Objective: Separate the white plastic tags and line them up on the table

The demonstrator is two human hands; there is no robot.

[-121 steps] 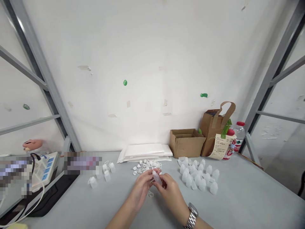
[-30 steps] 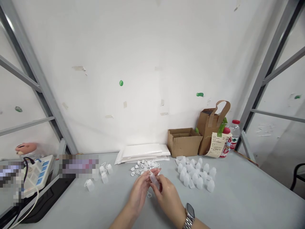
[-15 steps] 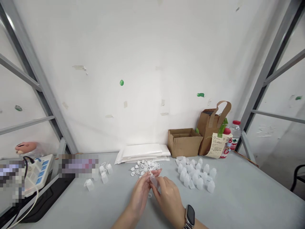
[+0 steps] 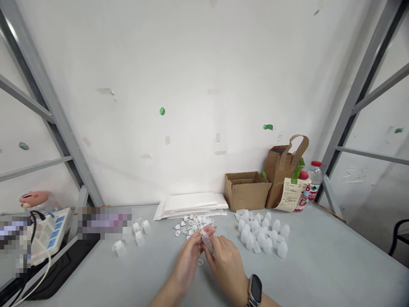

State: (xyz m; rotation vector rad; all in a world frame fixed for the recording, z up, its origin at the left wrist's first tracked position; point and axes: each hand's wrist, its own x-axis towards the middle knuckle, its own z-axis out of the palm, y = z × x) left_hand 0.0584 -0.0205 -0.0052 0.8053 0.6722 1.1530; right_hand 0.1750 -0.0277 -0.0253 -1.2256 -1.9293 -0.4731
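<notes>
Both hands meet over the grey table around one small translucent bottle [image 4: 207, 242], tilted, with a white tip at its upper end. My left hand [image 4: 188, 258] supports it from the left with its fingers. From the right, my right hand [image 4: 225, 260] pinches it between thumb and fingers. Just behind the hands lies a pile of small white caps with loops [image 4: 191, 224]. Several translucent bottles [image 4: 267, 246] are grouped to the right. At the left stand several bottles with looped caps [image 4: 139, 238]. A white ring [image 4: 200, 262] shows below the hands.
White envelopes [image 4: 194, 204] are stacked against the wall. Beside them are an open cardboard box [image 4: 247, 196], a paper bag [image 4: 277, 179] and a plastic bottle [image 4: 315, 181]. A power strip [image 4: 54, 236] and a black board [image 4: 64, 268] lie at the left.
The view has shifted very slightly. Both hands stay around the small bottle, with hardly any visible movement.
</notes>
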